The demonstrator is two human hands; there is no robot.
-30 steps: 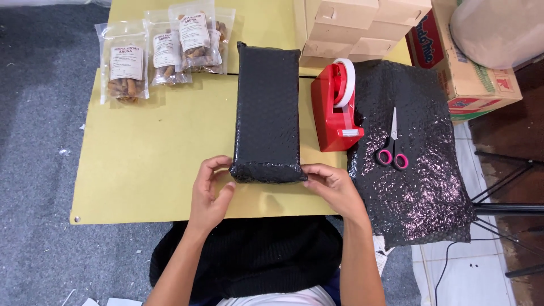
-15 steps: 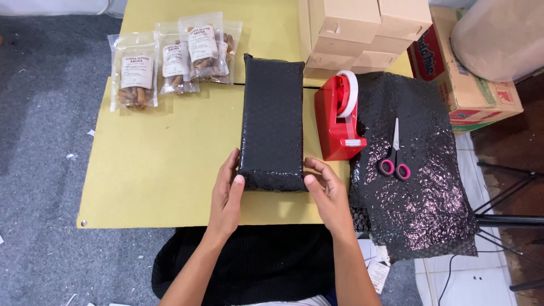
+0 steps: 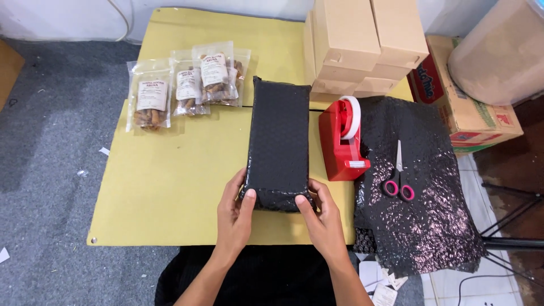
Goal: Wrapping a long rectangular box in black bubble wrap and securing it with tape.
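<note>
A long parcel wrapped in black bubble wrap lies lengthwise on the yellow table. My left hand grips its near left corner, thumb on top. My right hand holds the near right corner the same way. Both hands press the wrap at the parcel's near end.
A red tape dispenser stands right of the parcel. Pink-handled scissors lie on a sheet of black bubble wrap. Several clear snack bags lie at the far left. Stacked cardboard boxes stand at the back.
My hands have moved in closer to the parcel's near end and now clasp its two corners. The view has shifted slightly; the parcel stays put.
</note>
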